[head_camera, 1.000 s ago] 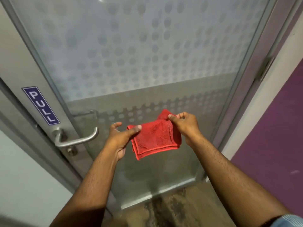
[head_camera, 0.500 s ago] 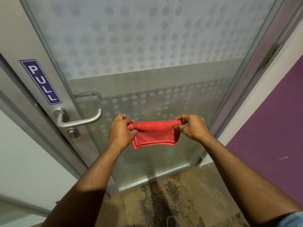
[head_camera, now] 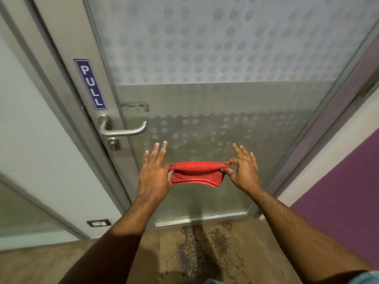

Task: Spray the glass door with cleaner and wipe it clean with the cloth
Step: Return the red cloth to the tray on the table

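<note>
A folded red cloth point(head_camera: 196, 173) is stretched flat between my two hands in front of the lower part of the frosted, dotted glass door point(head_camera: 215, 64). My left hand point(head_camera: 154, 171) pinches its left end with thumb and forefinger, the other fingers spread upward. My right hand point(head_camera: 243, 171) pinches the right end the same way. The cloth hangs a little below the pinch points. No spray bottle is in view.
A steel lever handle point(head_camera: 123, 130) with a keyhole below sits on the door's grey frame, under a blue PULL sign point(head_camera: 90, 84). A purple wall point(head_camera: 344, 193) rises on the right. A dark stained patch point(head_camera: 201, 251) marks the brown floor at the door's foot.
The cloth went from hanging open between my hands to being folded into a narrow band pulled taut. My spare fingers have spread open. The view shifted so the door handle sits further right.
</note>
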{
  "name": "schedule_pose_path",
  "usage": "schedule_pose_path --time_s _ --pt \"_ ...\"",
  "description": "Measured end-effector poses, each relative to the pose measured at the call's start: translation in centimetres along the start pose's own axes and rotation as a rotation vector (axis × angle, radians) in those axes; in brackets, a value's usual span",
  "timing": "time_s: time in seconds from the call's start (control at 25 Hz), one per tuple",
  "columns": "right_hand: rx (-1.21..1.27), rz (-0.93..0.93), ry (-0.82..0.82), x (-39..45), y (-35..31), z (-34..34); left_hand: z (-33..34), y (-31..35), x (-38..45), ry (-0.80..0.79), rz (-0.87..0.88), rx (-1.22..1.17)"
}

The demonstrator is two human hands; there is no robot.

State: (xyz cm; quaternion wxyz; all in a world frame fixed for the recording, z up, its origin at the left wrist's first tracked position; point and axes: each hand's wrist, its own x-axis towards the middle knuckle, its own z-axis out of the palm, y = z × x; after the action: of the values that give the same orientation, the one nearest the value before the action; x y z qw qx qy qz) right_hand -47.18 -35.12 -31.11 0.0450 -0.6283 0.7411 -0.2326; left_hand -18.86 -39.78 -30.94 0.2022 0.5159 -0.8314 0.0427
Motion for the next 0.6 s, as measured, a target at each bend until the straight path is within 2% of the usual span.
schedule_pose_path --time_s 0.2,0.4,0.6 --pt "0.035 -0.247 -0.040 -1.6 -1.3 1.8 -1.4 0.9 -7.5 -0.043 -0.216 0.168" --pt "0.119 -0.509 -0.214 -6.4 -4.4 6.0 -2.6 1.9 -18.9 -0.090 -0.520 0.264" --pt "0.215 -0.761 -0.404 -12.3 -11.1 9.0 -6.1 3.0 -31.2 -0.071 -0.778 0.320"
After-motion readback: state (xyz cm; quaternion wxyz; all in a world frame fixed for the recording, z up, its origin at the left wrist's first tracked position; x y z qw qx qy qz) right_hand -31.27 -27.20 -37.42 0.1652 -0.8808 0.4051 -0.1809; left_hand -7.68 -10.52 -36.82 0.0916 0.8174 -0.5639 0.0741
